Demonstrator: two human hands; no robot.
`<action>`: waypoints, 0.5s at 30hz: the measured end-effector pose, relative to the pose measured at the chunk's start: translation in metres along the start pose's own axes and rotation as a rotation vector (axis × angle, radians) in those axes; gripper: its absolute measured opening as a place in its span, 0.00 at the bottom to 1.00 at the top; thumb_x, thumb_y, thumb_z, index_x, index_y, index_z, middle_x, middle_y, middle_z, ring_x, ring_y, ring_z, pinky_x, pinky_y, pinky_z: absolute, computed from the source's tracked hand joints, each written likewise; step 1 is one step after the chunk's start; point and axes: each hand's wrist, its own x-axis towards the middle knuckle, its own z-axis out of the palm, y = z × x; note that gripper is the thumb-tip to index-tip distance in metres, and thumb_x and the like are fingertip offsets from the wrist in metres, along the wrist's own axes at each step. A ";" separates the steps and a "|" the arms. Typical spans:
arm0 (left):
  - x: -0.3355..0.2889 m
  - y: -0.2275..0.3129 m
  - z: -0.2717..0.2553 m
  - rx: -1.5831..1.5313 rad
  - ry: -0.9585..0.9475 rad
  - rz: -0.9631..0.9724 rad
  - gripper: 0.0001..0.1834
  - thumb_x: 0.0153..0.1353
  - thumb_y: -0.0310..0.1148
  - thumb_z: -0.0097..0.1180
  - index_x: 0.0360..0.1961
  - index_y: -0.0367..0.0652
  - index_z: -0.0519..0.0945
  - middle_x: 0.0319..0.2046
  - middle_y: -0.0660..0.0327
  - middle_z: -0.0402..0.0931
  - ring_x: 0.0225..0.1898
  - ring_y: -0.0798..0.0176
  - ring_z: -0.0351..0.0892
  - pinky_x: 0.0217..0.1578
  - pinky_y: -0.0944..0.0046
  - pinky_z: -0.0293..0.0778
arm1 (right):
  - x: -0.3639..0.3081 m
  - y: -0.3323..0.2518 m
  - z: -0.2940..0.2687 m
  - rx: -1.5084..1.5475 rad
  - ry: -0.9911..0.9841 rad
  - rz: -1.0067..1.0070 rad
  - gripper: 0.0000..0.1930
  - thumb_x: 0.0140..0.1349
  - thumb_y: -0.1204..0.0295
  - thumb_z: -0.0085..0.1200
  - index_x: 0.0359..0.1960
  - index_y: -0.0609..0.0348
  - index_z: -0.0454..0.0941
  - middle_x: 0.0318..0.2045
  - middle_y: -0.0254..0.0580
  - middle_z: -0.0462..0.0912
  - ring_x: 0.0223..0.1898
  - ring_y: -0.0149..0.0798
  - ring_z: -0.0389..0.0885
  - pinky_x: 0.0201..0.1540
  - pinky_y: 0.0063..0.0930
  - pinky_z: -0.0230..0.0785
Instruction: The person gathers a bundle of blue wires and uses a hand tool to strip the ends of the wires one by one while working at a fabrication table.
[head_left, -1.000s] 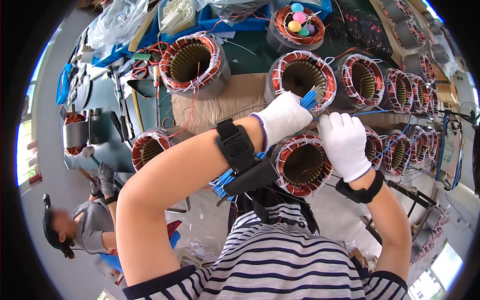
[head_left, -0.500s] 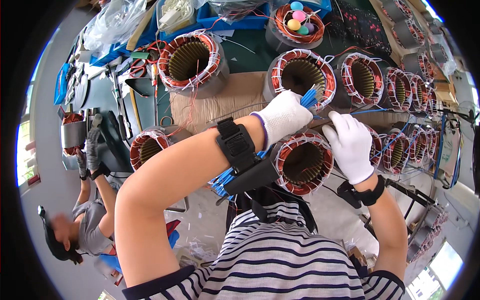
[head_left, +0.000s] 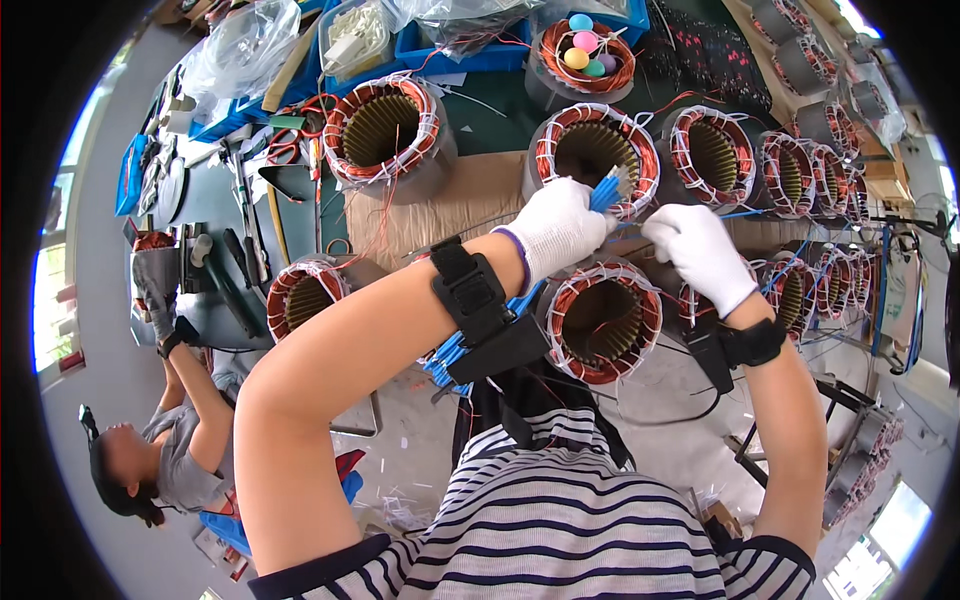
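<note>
My left hand (head_left: 562,232), in a white knit glove, is closed around a bundle of blue wires (head_left: 606,190). The stripped ends stick out past the thumb side, and the rest trails under my forearm. My right hand (head_left: 698,258), also white-gloved, has its fingertips pinched together just right of the bundle. What they hold is too small to make out; a thin blue wire (head_left: 742,213) runs behind this hand. Below and between the hands is a motor stator (head_left: 548,325) with copper windings laced in white. Another stator (head_left: 533,165) stands just beyond the left hand.
More stators (head_left: 425,160) stand around, with rows of them at the right. One stator (head_left: 560,92) holds coloured balls. Scissors (head_left: 285,150) and hand tools lie at the left on the green bench, near blue bins (head_left: 470,55). Cardboard (head_left: 470,185) lies beneath. A co-worker (head_left: 185,455) handles a stator at far left.
My right hand has turned and drawn slightly lower, its fingers now bunched more tightly. The left hand and wire bundle have shifted a little left. The co-worker's hands have moved onto the stator there.
</note>
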 end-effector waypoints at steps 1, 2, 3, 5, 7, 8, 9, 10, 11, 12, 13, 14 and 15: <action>-0.003 0.000 -0.002 0.081 0.078 0.067 0.13 0.57 0.35 0.54 0.27 0.32 0.78 0.15 0.58 0.74 0.14 0.66 0.74 0.17 0.66 0.69 | -0.003 0.016 -0.009 -0.390 0.102 -0.364 0.06 0.54 0.70 0.50 0.29 0.57 0.79 0.22 0.44 0.77 0.24 0.45 0.79 0.28 0.38 0.70; -0.007 0.000 -0.004 0.162 0.157 0.135 0.15 0.57 0.37 0.54 0.27 0.31 0.78 0.15 0.57 0.74 0.15 0.65 0.74 0.19 0.65 0.70 | -0.010 0.026 -0.017 -0.614 0.126 -0.393 0.05 0.53 0.72 0.49 0.28 0.54 0.78 0.27 0.41 0.78 0.30 0.46 0.79 0.32 0.39 0.72; -0.017 0.006 -0.007 0.196 0.200 0.111 0.18 0.57 0.40 0.54 0.27 0.31 0.78 0.14 0.57 0.74 0.17 0.65 0.76 0.22 0.64 0.71 | -0.018 0.032 -0.027 -0.752 0.190 -0.307 0.05 0.53 0.72 0.49 0.28 0.54 0.78 0.28 0.41 0.78 0.32 0.46 0.79 0.34 0.39 0.71; -0.025 0.001 -0.014 0.151 0.252 0.140 0.17 0.59 0.39 0.53 0.27 0.32 0.79 0.17 0.58 0.76 0.19 0.66 0.76 0.23 0.65 0.71 | -0.038 0.023 -0.040 -0.805 0.341 -0.225 0.06 0.54 0.72 0.48 0.29 0.55 0.78 0.30 0.43 0.78 0.33 0.47 0.79 0.35 0.38 0.71; -0.037 0.009 -0.019 0.012 0.229 0.112 0.13 0.62 0.37 0.52 0.31 0.35 0.78 0.20 0.62 0.76 0.20 0.71 0.74 0.22 0.68 0.70 | -0.059 0.021 -0.048 -0.515 0.559 -0.207 0.09 0.58 0.70 0.49 0.34 0.61 0.78 0.29 0.47 0.79 0.30 0.47 0.79 0.34 0.34 0.70; -0.047 0.012 -0.019 -0.194 0.163 0.077 0.11 0.63 0.36 0.52 0.34 0.38 0.77 0.18 0.66 0.74 0.19 0.74 0.71 0.21 0.71 0.68 | -0.071 0.016 -0.049 -0.513 0.570 -0.214 0.09 0.58 0.70 0.49 0.34 0.61 0.78 0.29 0.47 0.79 0.30 0.47 0.79 0.34 0.34 0.70; -0.055 0.013 -0.019 -0.201 0.197 0.100 0.11 0.63 0.37 0.53 0.35 0.38 0.77 0.18 0.67 0.72 0.19 0.75 0.70 0.20 0.71 0.67 | -0.084 0.003 -0.047 -0.371 0.535 -0.204 0.08 0.59 0.71 0.50 0.36 0.63 0.78 0.29 0.47 0.79 0.29 0.46 0.79 0.33 0.32 0.69; -0.061 0.017 -0.017 -0.206 0.224 0.127 0.11 0.63 0.37 0.53 0.35 0.38 0.77 0.17 0.68 0.71 0.18 0.75 0.68 0.20 0.72 0.66 | -0.098 -0.009 -0.046 -0.233 0.501 -0.188 0.08 0.60 0.72 0.50 0.37 0.64 0.78 0.30 0.47 0.79 0.29 0.45 0.79 0.33 0.30 0.69; -0.070 0.023 -0.013 -0.182 0.259 0.224 0.11 0.63 0.37 0.53 0.34 0.38 0.77 0.17 0.69 0.70 0.18 0.76 0.68 0.20 0.72 0.66 | -0.110 -0.016 -0.044 -0.159 0.474 -0.192 0.07 0.59 0.75 0.52 0.36 0.65 0.77 0.29 0.47 0.78 0.29 0.44 0.79 0.33 0.29 0.68; -0.083 0.031 -0.011 -0.118 0.306 0.283 0.11 0.64 0.37 0.53 0.33 0.38 0.78 0.17 0.70 0.70 0.18 0.77 0.68 0.19 0.73 0.64 | -0.121 -0.022 -0.039 -0.128 0.475 -0.231 0.07 0.58 0.76 0.52 0.37 0.65 0.77 0.31 0.48 0.79 0.31 0.46 0.79 0.35 0.29 0.69; -0.093 0.038 -0.007 -0.095 0.327 0.313 0.12 0.64 0.36 0.53 0.34 0.38 0.79 0.17 0.70 0.70 0.18 0.77 0.68 0.19 0.73 0.64 | -0.134 -0.027 -0.037 -0.102 0.478 -0.254 0.08 0.58 0.76 0.52 0.37 0.66 0.77 0.31 0.49 0.79 0.32 0.46 0.79 0.37 0.29 0.69; -0.103 0.043 -0.004 -0.072 0.348 0.343 0.12 0.64 0.36 0.53 0.35 0.37 0.79 0.17 0.70 0.69 0.18 0.77 0.68 0.20 0.73 0.63 | -0.145 -0.032 -0.035 -0.077 0.479 -0.278 0.08 0.58 0.76 0.52 0.37 0.66 0.77 0.31 0.50 0.79 0.33 0.47 0.79 0.38 0.29 0.69; -0.114 0.048 0.000 -0.012 0.391 0.453 0.12 0.63 0.37 0.53 0.38 0.37 0.80 0.17 0.70 0.70 0.18 0.77 0.68 0.21 0.74 0.64 | -0.157 -0.035 -0.034 -0.055 0.480 -0.294 0.08 0.57 0.77 0.52 0.37 0.67 0.77 0.32 0.50 0.79 0.34 0.47 0.79 0.39 0.29 0.69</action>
